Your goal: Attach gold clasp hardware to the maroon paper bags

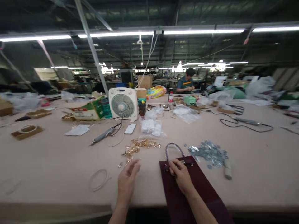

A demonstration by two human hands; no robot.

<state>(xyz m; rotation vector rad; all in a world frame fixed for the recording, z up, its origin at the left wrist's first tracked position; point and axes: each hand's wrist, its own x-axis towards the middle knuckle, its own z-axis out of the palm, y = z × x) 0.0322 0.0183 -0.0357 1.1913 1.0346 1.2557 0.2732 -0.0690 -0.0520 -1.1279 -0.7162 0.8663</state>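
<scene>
A burgundy handbag lies at the table's front edge, its looped handle pointing away from me and its lower part hanging toward me. My right hand is closed on the bag's top, thumb and fingers pinched by the strap and metal fittings below the handle. To the left, my left hand hovers over the table with thumb and fingers drawn together; whatever sits between the fingertips is too small to name. Just beyond it lie scattered gold-coloured metal fittings. Flat silvery metal pieces are heaped right of the bag.
A grey corded electric screwdriver and a white phone lie before a box fan. Plastic-wrapped packets are behind the fittings. A coiled strip rests at left, a pale roll at right. A person sits across the table.
</scene>
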